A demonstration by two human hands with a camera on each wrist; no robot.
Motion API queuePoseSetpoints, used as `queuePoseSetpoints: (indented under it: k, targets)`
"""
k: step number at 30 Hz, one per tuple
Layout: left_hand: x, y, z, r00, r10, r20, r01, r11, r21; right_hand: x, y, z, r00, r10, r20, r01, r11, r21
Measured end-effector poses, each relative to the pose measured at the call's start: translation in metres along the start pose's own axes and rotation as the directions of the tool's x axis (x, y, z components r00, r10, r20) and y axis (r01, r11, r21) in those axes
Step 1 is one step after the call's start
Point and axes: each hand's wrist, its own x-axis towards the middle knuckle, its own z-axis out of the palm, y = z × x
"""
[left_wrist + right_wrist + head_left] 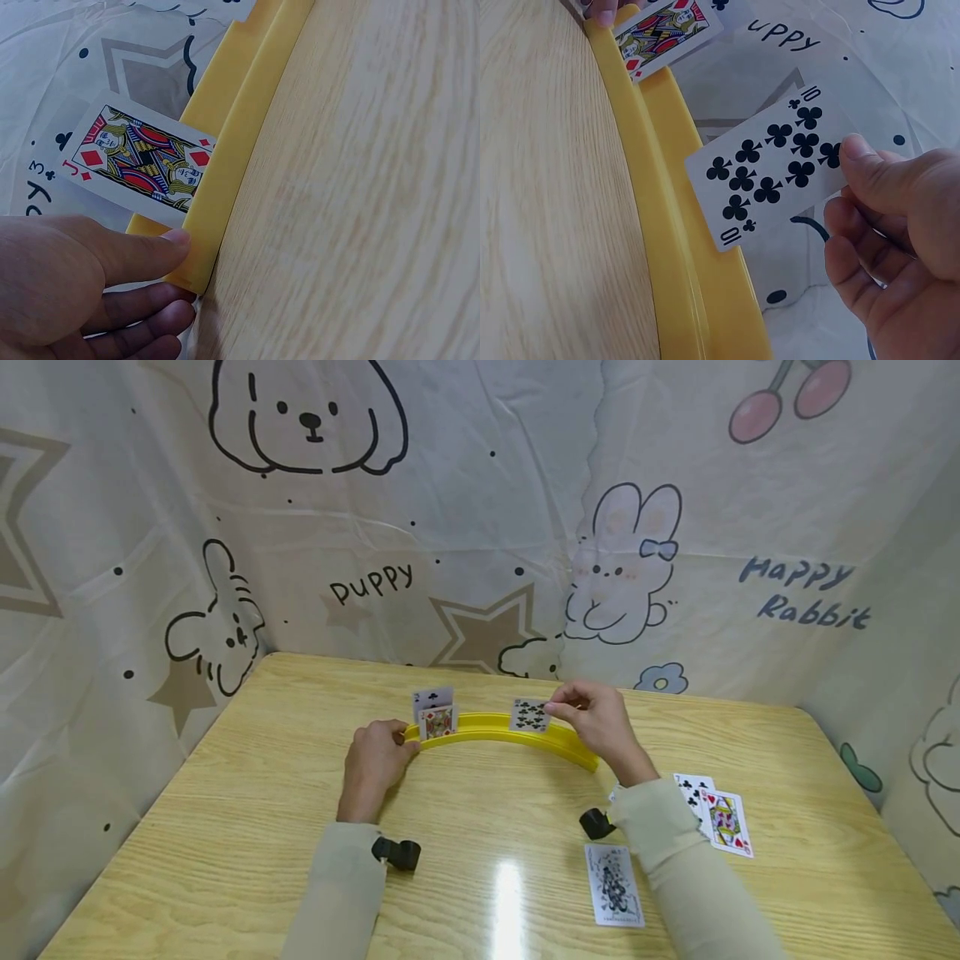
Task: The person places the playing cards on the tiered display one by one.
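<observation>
A curved yellow card holder [487,726] stands on the table. My left hand [375,760] grips its left end, with the thumb on the front side in the left wrist view. Beside that hand, the jack of diamonds [146,157] stands in the holder, and a three of clubs [432,697] rises behind it, partly covered. Between thumb and fingers, my right hand [596,718] pinches the ten of clubs [769,169] by one edge. That card is over the holder's right half; whether its lower edge touches the holder I cannot tell.
On the table at the right lie a queen of hearts [726,822] and a seven of clubs [692,787], overlapping. A joker-like card [614,885] lies nearer the front, beside the right forearm. A printed cloth [480,527] hangs behind the wooden table [465,827].
</observation>
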Motion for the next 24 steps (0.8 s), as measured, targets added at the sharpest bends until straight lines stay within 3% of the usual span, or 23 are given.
queuePoseSetpoints:
  k: [8,24]
  targets:
    - [0.0,0.001,0.0,1.0,-0.008,-0.001,0.008,1.0,0.005,0.009,-0.009,0.011,0.999,-0.052,0.003,0.052,0.998,0.02]
    - [0.0,0.0,0.0,1.0,0.014,-0.016,-0.014,1.0,0.014,0.023,-0.025,0.03,0.996,-0.079,0.045,0.078,0.997,0.028]
